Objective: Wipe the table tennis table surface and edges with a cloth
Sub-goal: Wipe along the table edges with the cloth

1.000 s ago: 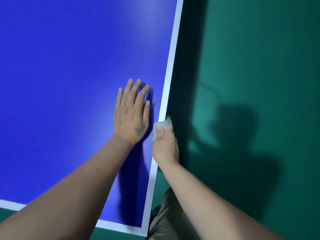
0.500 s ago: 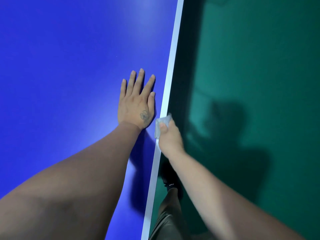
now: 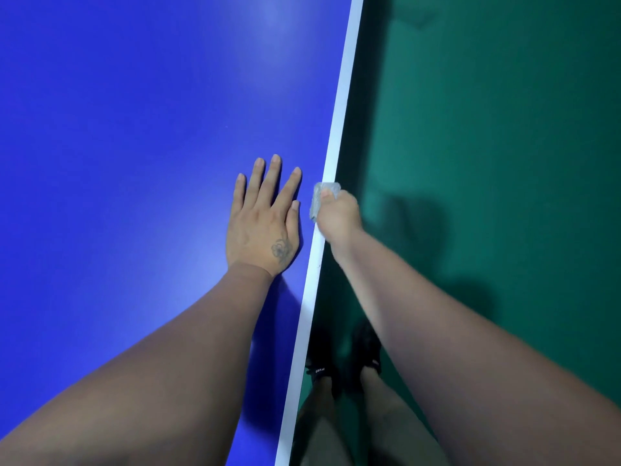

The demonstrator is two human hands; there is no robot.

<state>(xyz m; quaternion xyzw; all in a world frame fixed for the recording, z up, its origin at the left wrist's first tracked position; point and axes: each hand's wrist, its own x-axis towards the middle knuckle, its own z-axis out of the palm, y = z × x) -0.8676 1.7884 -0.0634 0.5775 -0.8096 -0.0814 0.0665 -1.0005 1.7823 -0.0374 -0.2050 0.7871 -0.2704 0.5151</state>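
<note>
Wiping the side edge is the step we judge to be in hand: our right hand [image 3: 337, 216] grips a small crumpled grey cloth [image 3: 322, 196], thumb pinching it on top and the other fingers curled over the rim out of sight, right on the white border stripe [image 3: 339, 112] of the glossy blue tabletop [image 3: 134, 129]. Our left hand [image 3: 263, 223] rests flat on the blue just beside it, fingers straight and slightly spread, holding nothing. A long run of edge stretches ahead, so much seems left (whether the broad surface was wiped, we cannot tell). Below, on the green floor [image 3: 504, 163], our black shoes [image 3: 342, 361] show small white lettering, too blurred to read.
</note>
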